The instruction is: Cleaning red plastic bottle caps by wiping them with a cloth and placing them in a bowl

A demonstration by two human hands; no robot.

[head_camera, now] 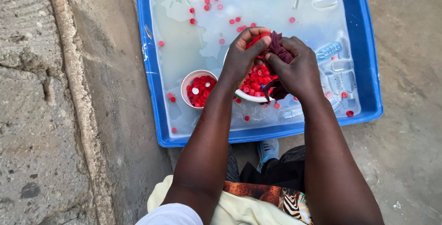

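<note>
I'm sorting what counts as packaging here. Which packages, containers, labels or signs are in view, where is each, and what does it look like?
No labels, signs or screens.
Clear plastic bottles: floating at the tray's right side, transparent, unlabelled.
Small bowl: left of the hands, round, pale, full of red caps.
Larger bowl: under both hands, white rim, red caps.
Blue tray: rectangular, holding cloudy water.

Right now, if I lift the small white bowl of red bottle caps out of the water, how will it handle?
The small white bowl is heaped with red plastic caps, so it probably feels light, though some could spill if it tips. It sits in cloudy water inside the blue plastic tray, so its rim is likely wet and slippery. It looks rigid, not floppy.
</note>
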